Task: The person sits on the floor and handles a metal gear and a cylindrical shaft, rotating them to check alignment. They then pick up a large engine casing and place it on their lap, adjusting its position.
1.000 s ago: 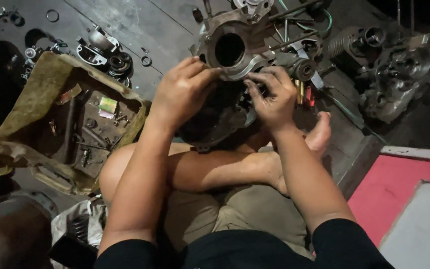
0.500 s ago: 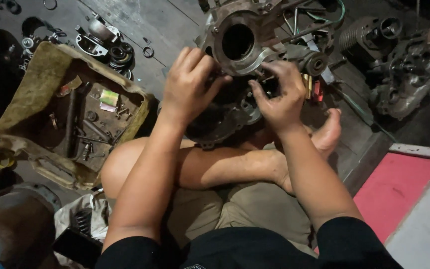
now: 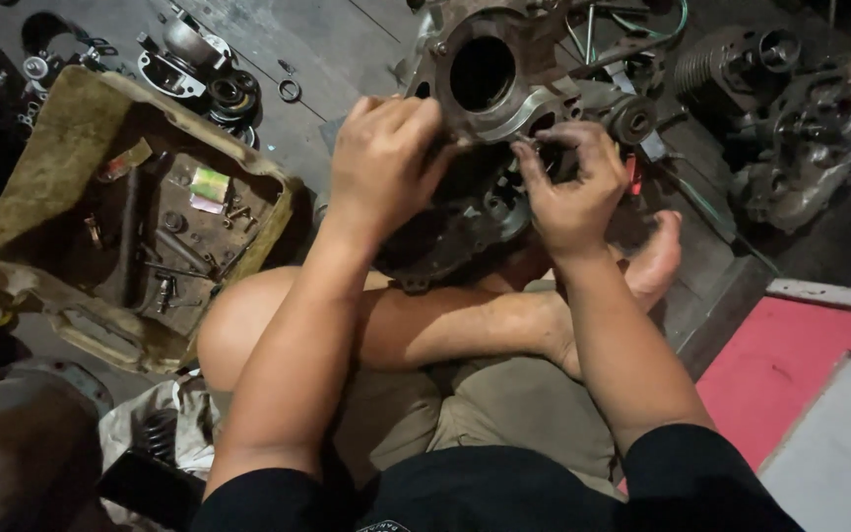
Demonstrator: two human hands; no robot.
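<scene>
Since the earlier frame the view has drifted so that the engine case (image 3: 490, 108) sits higher and further right in the picture, while both hands remain on it, the right fingertips now pinched in closer at its near right edge; nearest lie the folded legs and a bare foot (image 3: 647, 261), on a dark floor; just beyond them the left hand (image 3: 386, 163) is curled over the case's near left side, fingers closed on its rim beside the round bore (image 3: 482, 74); the right hand (image 3: 573, 187) is bunched, thumb and fingers pinched on something too small to make out; the case lies directly beyond both hands, touching them, its bore facing up toward the camera, its long axis running near to far, and the right hand is the closer to the spot being worked; left sits a grimy tray (image 3: 61, 148) of bolts and tools; farther off, loose engine parts (image 3: 810, 128) lie at far right.
</scene>
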